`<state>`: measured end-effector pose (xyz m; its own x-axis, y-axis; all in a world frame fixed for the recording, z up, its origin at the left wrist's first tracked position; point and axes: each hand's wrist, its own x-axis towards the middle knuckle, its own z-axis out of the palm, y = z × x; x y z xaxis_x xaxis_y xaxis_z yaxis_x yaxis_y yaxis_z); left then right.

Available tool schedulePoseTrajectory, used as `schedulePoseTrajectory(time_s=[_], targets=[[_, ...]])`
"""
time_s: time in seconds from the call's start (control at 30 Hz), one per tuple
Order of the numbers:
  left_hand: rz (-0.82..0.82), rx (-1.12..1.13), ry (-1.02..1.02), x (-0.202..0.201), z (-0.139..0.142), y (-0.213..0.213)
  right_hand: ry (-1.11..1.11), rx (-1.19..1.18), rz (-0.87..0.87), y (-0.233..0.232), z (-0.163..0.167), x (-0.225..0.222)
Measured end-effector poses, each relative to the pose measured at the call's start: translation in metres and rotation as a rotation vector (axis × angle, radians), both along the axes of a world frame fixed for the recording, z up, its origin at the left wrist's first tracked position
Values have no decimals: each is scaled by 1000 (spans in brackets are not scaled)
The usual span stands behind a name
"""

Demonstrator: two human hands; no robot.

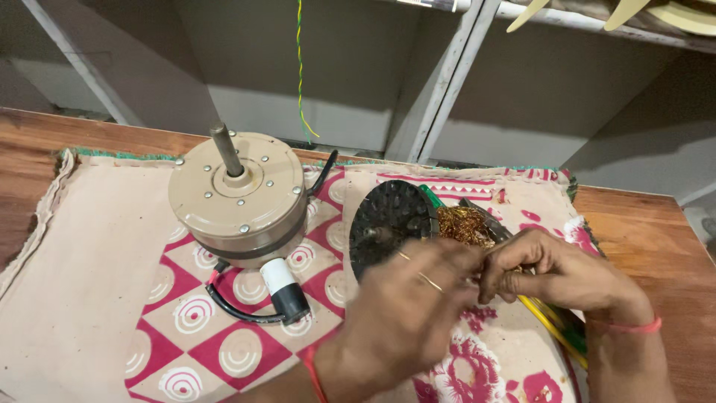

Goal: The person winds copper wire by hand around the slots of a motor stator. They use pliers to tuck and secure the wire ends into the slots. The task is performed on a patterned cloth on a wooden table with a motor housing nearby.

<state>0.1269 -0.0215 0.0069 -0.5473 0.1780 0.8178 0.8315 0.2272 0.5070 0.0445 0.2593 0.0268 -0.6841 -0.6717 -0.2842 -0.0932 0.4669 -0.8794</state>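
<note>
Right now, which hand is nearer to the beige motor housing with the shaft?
Left. The left hand is blurred, just right of the beige motor housing and its black capacitor. The right hand is farther right, beyond the copper winding.

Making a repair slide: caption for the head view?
Both hands work copper winding on a stator beside a beige motor.

Both hands meet over a dark round stator (pixel 388 224) wound with copper wire (pixel 464 224); the left hand (pixel 406 310), blurred, pinches a thin copper strand (pixel 424 277); the right hand (pixel 556 272) grips beside it; a beige fan motor (pixel 239 198) stands well apart on a patterned cloth (pixel 89 276) covering the wooden surface (pixel 649 239).
</note>
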Motion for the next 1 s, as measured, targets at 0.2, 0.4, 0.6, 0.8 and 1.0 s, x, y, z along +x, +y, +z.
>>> schedulePoseTrajectory(time_s=[0.2, 0.4, 0.6, 0.8, 1.0], targets=[[25, -252, -43, 7, -7, 19, 62, -245, 48, 9, 5, 5], [58, -76, -111, 10, -11, 12, 148, -373, -232, -12, 6, 10], [-368, 571, -866, 3, -17, 16, 4, -325, -228, -48, 2, 22], [-452, 648, -861, -15, -30, 5, 153, -237, -144, -54, 2, 24], [-536, 672, -848, -16, -24, 8, 350, -249, -137, -55, -6, 26]])
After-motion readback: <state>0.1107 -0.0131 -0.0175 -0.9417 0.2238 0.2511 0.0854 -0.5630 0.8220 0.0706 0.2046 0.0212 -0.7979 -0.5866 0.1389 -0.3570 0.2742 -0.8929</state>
